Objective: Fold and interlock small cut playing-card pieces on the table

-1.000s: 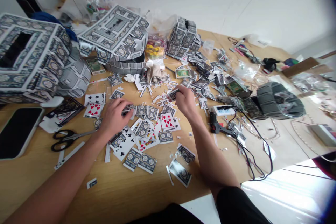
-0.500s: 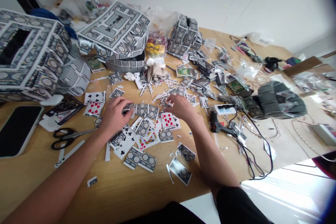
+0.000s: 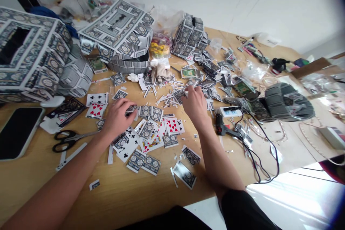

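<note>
My left hand (image 3: 118, 116) rests on the table with its fingers and thumb curved around a small patterned playing card piece (image 3: 131, 109). Right of it lies a row of patterned card pieces (image 3: 151, 112). My right hand (image 3: 194, 106) is at the edge of the card scraps (image 3: 168, 99), fingers bent downward and close to a patterned card piece (image 3: 179, 96). Its fingertips are partly hidden, so what they grip is unclear. Between my arms lie a nine of hearts (image 3: 174, 125), a seven of clubs (image 3: 128, 147) and more cut cards (image 3: 151, 165).
Scissors (image 3: 71, 139) and a phone (image 3: 20, 133) lie at left. Card-built models (image 3: 115, 28) stand behind, one a roofed shape. A glue gun (image 3: 225, 127) with a black cable and a white power strip (image 3: 230, 112) are at right, near a grey card-built round piece (image 3: 288, 102).
My right hand has moved right and away from me, off the nine of hearts towards the scraps. My left hand has stayed in place.
</note>
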`<state>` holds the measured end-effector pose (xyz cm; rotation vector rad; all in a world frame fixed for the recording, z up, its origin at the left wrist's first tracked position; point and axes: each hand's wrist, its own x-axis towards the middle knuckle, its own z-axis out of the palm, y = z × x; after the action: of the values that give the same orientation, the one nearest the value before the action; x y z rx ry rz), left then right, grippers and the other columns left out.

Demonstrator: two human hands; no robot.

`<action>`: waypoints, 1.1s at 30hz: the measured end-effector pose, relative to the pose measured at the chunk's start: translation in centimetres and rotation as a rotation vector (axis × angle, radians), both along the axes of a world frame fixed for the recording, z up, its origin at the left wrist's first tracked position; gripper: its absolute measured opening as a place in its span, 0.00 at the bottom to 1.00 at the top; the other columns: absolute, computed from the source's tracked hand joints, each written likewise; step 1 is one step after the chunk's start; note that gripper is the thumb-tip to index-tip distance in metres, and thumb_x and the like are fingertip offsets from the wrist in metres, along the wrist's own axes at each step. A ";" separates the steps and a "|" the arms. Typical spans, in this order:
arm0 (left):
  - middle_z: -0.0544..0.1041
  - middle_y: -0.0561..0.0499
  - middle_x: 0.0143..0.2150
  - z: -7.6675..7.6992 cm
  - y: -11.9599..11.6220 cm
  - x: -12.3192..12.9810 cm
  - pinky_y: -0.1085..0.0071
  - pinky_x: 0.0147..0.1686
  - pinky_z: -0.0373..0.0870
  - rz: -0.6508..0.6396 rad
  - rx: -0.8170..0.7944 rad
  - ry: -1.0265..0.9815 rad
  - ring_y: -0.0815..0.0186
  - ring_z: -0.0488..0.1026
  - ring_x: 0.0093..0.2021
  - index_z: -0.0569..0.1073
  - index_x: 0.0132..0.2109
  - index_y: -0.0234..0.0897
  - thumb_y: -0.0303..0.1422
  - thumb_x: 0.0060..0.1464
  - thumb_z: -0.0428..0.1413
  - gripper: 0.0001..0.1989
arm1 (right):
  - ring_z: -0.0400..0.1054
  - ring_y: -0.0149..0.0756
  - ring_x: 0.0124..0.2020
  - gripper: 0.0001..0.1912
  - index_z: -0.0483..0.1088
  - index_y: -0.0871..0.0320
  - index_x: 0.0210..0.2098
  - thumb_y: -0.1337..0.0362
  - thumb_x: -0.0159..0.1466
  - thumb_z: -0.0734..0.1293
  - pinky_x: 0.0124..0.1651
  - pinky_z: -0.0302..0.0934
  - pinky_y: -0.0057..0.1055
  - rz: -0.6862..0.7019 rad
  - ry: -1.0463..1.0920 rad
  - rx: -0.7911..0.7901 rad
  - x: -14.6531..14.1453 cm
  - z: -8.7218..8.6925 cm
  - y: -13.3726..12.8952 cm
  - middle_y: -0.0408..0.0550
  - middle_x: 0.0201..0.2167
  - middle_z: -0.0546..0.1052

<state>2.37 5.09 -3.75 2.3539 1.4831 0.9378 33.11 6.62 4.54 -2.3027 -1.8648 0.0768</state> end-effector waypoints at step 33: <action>0.80 0.45 0.52 -0.1 0.0 0.0 0.54 0.57 0.75 -0.002 -0.005 -0.021 0.53 0.78 0.53 0.80 0.51 0.41 0.38 0.69 0.58 0.10 | 0.78 0.46 0.44 0.14 0.82 0.52 0.43 0.63 0.59 0.83 0.41 0.63 0.35 0.520 0.081 -0.599 -3.8 -0.3 -1.9 0.49 0.39 0.85</action>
<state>2.37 5.10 -3.83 2.3344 1.4736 0.9548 29.35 4.73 4.23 -1.9826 -2.6081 0.8879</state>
